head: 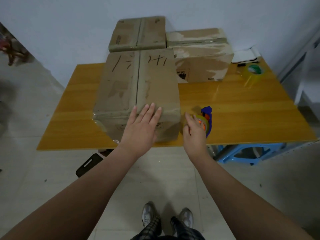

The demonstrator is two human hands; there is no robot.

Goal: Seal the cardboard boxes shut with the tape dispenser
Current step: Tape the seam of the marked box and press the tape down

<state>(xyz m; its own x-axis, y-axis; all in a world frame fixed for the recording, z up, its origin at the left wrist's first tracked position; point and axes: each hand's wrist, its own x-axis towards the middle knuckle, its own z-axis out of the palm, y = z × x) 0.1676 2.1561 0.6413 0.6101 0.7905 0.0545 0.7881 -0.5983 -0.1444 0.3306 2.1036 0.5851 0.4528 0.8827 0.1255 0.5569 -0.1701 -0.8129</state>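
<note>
Two hands apart: left hand (140,126) flat on the nearest box (138,84), its seam running straight away; right hand (194,131) grips the tape dispenser (207,116) just right of it.

Dim, flat indoor light leaves the scene muted and slightly grainy, the blue tape dispenser (207,116) its one saturated colour. The glossy yellow table (242,110) carries a pale sheen and a faint reflection beside a clear tape roll (253,73). The forearms (78,196) darken toward the lens. Wide-angle distortion bows the table's edges and wall lines; the left margin is dark and blurred.
</note>
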